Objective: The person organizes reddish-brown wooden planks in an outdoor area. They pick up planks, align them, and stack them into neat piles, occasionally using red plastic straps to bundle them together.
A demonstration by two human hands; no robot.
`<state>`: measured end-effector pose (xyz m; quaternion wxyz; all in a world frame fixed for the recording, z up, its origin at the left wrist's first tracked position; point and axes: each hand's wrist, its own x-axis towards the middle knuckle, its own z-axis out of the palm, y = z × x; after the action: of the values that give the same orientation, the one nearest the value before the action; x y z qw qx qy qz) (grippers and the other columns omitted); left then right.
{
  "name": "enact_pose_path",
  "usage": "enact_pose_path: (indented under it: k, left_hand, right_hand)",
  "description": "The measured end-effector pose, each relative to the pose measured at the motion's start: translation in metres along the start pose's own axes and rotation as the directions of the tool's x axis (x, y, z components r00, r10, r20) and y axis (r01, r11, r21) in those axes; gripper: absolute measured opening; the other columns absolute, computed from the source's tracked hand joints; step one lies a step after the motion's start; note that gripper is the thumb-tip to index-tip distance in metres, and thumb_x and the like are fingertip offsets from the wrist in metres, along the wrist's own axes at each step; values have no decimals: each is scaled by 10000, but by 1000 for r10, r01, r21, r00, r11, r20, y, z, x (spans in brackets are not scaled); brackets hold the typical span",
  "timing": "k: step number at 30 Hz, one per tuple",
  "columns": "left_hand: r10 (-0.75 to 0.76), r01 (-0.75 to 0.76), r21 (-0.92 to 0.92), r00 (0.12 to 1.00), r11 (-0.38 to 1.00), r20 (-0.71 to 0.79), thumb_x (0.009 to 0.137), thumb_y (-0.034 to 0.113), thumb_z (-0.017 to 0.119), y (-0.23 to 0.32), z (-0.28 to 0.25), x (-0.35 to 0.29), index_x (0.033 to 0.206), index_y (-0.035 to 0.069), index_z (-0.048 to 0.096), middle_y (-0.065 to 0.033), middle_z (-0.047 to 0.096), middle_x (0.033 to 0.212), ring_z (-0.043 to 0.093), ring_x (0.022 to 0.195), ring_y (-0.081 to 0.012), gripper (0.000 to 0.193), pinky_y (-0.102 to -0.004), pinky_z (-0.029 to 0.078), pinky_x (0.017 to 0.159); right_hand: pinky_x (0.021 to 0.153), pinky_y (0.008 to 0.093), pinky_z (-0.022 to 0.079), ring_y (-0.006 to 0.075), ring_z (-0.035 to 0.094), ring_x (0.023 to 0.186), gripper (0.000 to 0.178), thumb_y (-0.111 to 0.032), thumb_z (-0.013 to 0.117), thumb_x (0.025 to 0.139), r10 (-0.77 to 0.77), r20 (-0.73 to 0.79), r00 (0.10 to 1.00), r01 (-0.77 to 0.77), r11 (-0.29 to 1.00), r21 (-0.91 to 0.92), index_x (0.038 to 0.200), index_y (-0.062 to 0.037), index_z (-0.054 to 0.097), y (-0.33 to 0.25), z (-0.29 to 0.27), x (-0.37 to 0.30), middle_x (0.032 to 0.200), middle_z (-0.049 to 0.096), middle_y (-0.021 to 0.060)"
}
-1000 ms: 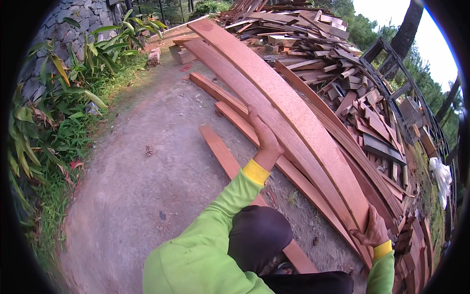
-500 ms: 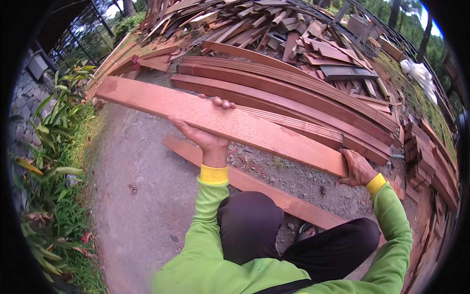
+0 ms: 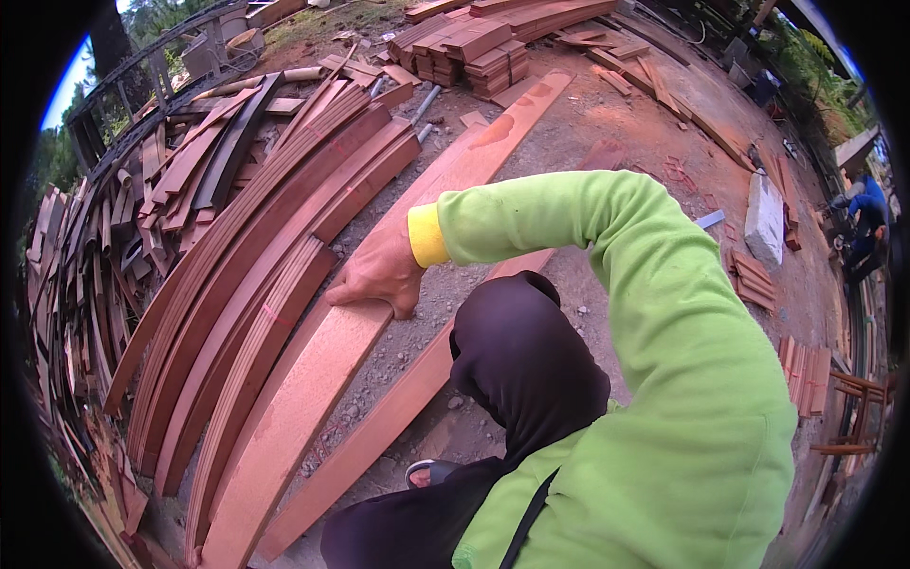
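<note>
My right hand [image 3: 379, 273] is closed over a pale reddish-brown wooden plank [image 3: 308, 394], its fingers bent down around the wood. The plank slants toward the lower left, where the picture's rim cuts it off. Past my hand, a stained length of wood [image 3: 507, 133] runs on to the upper right; I cannot tell whether it is the same piece. A second plank [image 3: 398, 403] lies on the gravel nearer me, by my knee. To the left, long stacked boards [image 3: 265, 270] lie side by side. My left hand is outside the view.
Scrap wood [image 3: 104, 237] is heaped at the far left. A stack of short planks [image 3: 460, 52] stands at the top. Toward the right lie a pale block [image 3: 764, 218] and small bundled pieces [image 3: 806, 375]. A person in blue [image 3: 863, 218] is at the far right.
My view has swung to the right, so the stacked boards now appear at the left. My left hand, earlier under the raised plank, has gone out of view. My right hand still grips wood.
</note>
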<state>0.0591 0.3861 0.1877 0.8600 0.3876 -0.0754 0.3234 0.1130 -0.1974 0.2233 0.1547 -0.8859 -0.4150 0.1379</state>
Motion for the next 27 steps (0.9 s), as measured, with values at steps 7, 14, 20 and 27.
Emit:
enact_pose_path:
  k: [7,14,20,27]
  left_hand:
    - [-79,92,47,970,995,-228,837,602,467,-26,-46,18,1392,-39,372,-302,361,1440,366,1323,-470,853,-625,297,1096]
    - [-200,171,-219,973,961,-118,907,688,360,-113,113,-8,1357,82,406,-163,576,1198,587,1041,-378,756,-638,422,961]
    - [-155,163,-427,986,889,55,778,713,554,-75,99,-40,1261,121,450,-160,585,1106,586,1079,-319,771,-478,491,972]
    - [-110,77,-331,991,941,-81,787,811,387,-85,123,-40,1301,128,406,-170,607,1004,633,983,-306,854,-450,538,869]
  right_hand:
    - [827,466,488,425,598,942,649,-145,763,592,235,170,957,-206,963,-173,1114,41,425,104,3,-40,976,596,227]
    - [892,521,477,490,539,1067,850,-136,711,564,495,-24,868,-483,835,-263,1309,12,330,204,64,-197,1119,560,303]
    - [877,502,486,474,556,1046,950,-148,771,570,602,115,790,-556,783,-278,1360,-18,260,196,54,-177,1127,568,295]
    - [1007,451,424,430,503,1188,1025,-245,889,539,355,-39,934,-357,930,-85,1362,2,330,92,34,-87,1261,519,255]
